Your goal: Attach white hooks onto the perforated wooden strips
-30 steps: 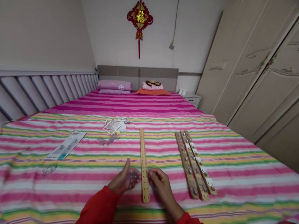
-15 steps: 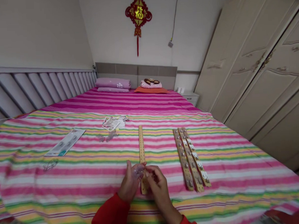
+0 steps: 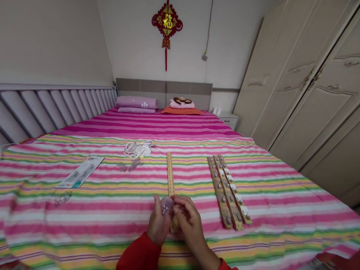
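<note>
A small clear plastic piece [image 3: 166, 205], perhaps a packet or blister cover, rests in my left hand [image 3: 157, 228], gripped between thumb and fingers. My right hand [image 3: 190, 222] is closed in a pinch at the right edge of that plastic; whatever its fingertips hold is too small to make out. Both hands are above the near part of a narrow wooden strip [image 3: 170, 175] with rows of small holes, which lies lengthwise on the striped sheet. The hands partly hide the strip's near half.
Right of my hands lie three wooden strips [image 3: 218, 189] bearing metal and white pieces. A hook-like packaged card [image 3: 82, 173] and a thin clear tangle [image 3: 62, 198] lie left. Farther back are clear plastic scraps [image 3: 135, 164] and white cards [image 3: 135, 150]. A slatted rail [image 3: 62, 104] borders the bed.
The clear plastic has turned and shows more fully above my left palm. Both hands stay close together over the wooden strip, with small finger shifts. The view has tilted slightly.
</note>
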The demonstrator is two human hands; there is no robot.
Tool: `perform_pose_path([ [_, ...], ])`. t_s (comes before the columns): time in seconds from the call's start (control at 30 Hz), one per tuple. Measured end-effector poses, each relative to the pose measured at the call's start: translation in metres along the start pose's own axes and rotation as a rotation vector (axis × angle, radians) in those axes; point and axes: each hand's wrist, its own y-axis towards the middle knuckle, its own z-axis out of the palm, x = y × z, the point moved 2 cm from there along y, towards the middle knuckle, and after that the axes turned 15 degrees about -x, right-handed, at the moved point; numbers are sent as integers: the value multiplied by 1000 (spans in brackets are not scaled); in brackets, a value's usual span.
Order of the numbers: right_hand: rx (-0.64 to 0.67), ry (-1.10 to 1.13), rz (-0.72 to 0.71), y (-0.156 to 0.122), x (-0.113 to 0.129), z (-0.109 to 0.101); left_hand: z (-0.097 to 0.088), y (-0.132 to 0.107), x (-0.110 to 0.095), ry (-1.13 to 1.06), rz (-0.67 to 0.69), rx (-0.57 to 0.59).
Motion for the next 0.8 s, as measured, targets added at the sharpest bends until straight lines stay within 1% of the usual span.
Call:
perform_pose_path([
  [0.03, -43, 50, 92, 4, -4, 1, 1, 1, 1, 24, 37, -13],
  [0.1, -75, 129, 254, 7, -12, 2, 2, 4, 5, 60, 80, -45],
  [0.17, -69, 171, 344, 7, -19, 3, 0, 6, 8, 67, 94, -84],
  [0.27, -59, 206, 393, 4, -25, 2, -5, 7, 13, 80, 98, -124],
  [0.33, -66, 218, 416, 4, -26, 1, -7, 5, 14, 135, 127, -150],
  [0.47, -75, 225, 449, 10, -24, 2, -7, -1, 11, 341, 274, -192],
  [0.53, -86, 224, 451, 15, -25, 2, -8, -1, 9, 413, 347, -182],
  [0.6, -102, 206, 455, 21, -29, 0, -11, 1, 7, 433, 387, -167],
  [0.67, -106, 178, 486, 27, -35, -5, -18, 4, 5, 442, 385, -184],
  [0.8, -55, 124, 597, 34, -52, -18, -39, 6, 1, 543, 348, -328],
])
